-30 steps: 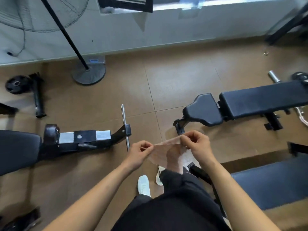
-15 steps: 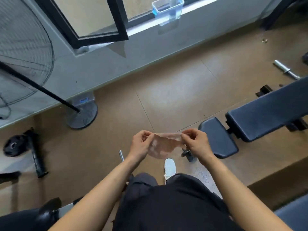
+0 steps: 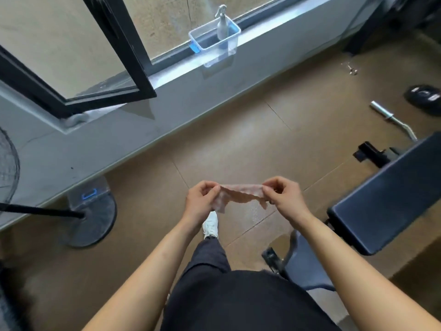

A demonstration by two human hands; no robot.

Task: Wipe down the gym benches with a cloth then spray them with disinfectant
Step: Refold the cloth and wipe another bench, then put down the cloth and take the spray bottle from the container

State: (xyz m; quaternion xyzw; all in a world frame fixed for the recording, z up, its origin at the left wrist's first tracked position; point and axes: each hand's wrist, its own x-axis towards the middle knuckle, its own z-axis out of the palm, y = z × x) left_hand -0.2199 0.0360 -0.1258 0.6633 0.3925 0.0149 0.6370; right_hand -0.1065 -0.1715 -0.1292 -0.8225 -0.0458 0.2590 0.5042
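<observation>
A thin pinkish cloth [image 3: 241,195] is stretched between my hands at waist height over the brown floor. My left hand [image 3: 200,199] pinches its left end and my right hand [image 3: 285,195] pinches its right end. A black padded gym bench [image 3: 386,194] stands at the right, its seat pad [image 3: 303,263] partly hidden behind my right forearm. On the window sill ahead, a clear plastic tub [image 3: 214,40] holds a spray bottle [image 3: 222,25].
An open black-framed window [image 3: 100,75] juts out at the upper left. A floor fan's round base [image 3: 91,216] and pole stand at the left. A chrome bar [image 3: 393,120] and a weight plate [image 3: 423,99] lie on the floor at the right.
The view has swung up and forward towards the window; the left bench has dropped out of sight and the tub with the bottle has come closer. Both hands kept hold of the cloth and drew it wider.
</observation>
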